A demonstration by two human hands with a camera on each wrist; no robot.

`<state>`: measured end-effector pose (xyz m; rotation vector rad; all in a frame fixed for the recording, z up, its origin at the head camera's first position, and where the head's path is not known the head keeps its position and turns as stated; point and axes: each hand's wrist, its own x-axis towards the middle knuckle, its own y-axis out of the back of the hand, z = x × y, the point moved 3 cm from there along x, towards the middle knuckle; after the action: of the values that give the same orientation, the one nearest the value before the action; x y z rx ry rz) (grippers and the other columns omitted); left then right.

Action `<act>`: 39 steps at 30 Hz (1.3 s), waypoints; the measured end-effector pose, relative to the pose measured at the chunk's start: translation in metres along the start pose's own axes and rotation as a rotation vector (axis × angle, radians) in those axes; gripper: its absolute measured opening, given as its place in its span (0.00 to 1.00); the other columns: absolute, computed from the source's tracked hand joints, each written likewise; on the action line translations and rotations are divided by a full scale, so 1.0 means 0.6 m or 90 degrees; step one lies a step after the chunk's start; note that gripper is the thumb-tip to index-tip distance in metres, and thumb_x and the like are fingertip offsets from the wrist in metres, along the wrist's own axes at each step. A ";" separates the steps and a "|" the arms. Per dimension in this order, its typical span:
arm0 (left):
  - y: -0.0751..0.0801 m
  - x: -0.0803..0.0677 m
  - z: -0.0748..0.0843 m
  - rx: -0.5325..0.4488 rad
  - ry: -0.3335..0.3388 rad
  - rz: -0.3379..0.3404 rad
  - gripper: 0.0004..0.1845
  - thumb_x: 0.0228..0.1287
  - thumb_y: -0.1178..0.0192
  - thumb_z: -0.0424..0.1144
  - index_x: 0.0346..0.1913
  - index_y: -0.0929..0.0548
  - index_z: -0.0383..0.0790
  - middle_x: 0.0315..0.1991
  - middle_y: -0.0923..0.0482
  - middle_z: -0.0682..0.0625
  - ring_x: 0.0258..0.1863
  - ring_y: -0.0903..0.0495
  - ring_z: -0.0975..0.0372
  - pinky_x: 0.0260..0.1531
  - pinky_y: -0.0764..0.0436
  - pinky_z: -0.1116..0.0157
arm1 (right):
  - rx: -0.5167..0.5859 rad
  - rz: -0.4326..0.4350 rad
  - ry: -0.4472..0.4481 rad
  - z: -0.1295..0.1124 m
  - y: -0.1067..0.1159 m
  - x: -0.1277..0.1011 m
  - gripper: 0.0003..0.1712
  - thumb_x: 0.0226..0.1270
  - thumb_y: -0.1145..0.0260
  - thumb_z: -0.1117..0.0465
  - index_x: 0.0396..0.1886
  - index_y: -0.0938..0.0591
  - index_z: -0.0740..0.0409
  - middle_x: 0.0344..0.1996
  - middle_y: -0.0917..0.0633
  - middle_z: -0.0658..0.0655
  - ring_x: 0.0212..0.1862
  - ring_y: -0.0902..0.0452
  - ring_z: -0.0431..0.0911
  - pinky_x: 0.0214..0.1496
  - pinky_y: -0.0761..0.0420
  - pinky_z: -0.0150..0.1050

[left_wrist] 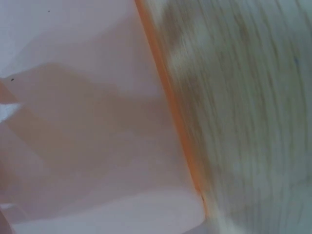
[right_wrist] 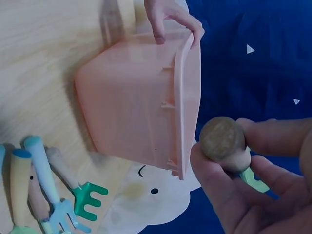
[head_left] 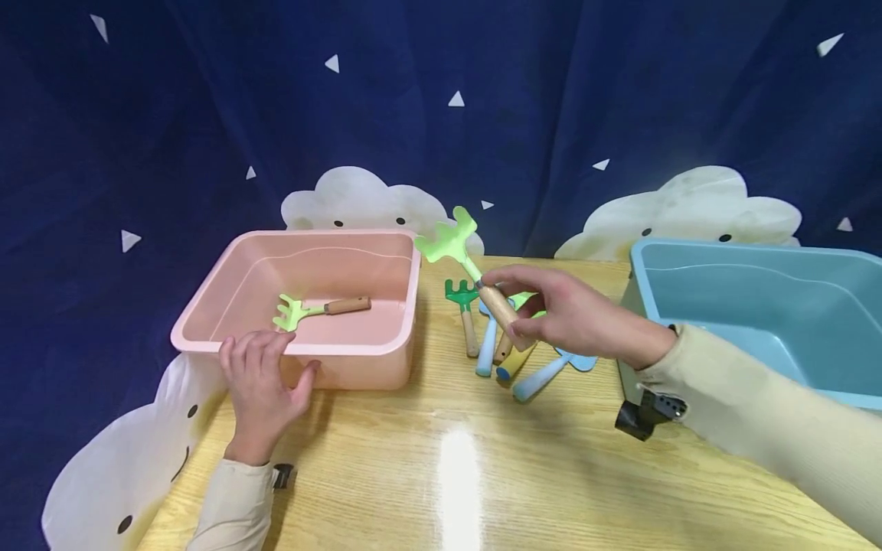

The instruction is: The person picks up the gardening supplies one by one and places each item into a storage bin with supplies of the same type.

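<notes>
The right hand (head_left: 572,314) pinches the wooden handle of a light green rake (head_left: 451,239), lifted above the other tools (head_left: 496,348). The left hand (head_left: 262,379) curls over the near rim of the pink bin (head_left: 386,348), probably to steady it.

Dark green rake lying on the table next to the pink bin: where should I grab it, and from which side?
Grip the dark green rake by its wooden handle, coming from above at the near end. The tines point toward the backdrop, and blue-handled tools crowd its right side.
</notes>
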<state>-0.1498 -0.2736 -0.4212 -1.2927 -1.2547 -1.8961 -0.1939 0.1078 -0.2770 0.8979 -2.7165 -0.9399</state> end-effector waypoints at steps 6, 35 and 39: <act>0.001 -0.002 -0.002 0.003 0.002 0.000 0.25 0.51 0.39 0.48 0.48 0.21 0.32 0.42 0.24 0.36 0.48 0.31 0.42 0.63 0.45 0.42 | 0.017 -0.044 -0.008 -0.013 0.004 0.024 0.37 0.59 0.39 0.75 0.68 0.28 0.49 0.62 0.21 0.60 0.44 0.14 0.50 0.44 0.15 0.41; 0.001 -0.003 0.000 0.000 0.004 0.004 0.25 0.47 0.37 0.46 0.47 0.21 0.31 0.42 0.24 0.36 0.48 0.31 0.42 0.69 0.49 0.51 | -0.020 -0.060 0.053 -0.064 -0.014 0.166 0.37 0.58 0.36 0.75 0.66 0.27 0.44 0.62 0.20 0.56 0.45 0.14 0.50 0.40 0.16 0.40; 0.004 -0.004 -0.001 0.001 0.013 -0.011 0.25 0.48 0.37 0.46 0.48 0.21 0.32 0.43 0.24 0.36 0.49 0.31 0.42 0.68 0.48 0.47 | -0.040 -0.063 0.064 -0.073 -0.028 0.184 0.35 0.60 0.36 0.74 0.66 0.27 0.44 0.62 0.20 0.56 0.46 0.13 0.50 0.38 0.16 0.39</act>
<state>-0.1475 -0.2755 -0.4223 -1.2626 -1.2612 -1.9148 -0.2620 0.0108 -0.2599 1.0472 -2.5651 -0.9650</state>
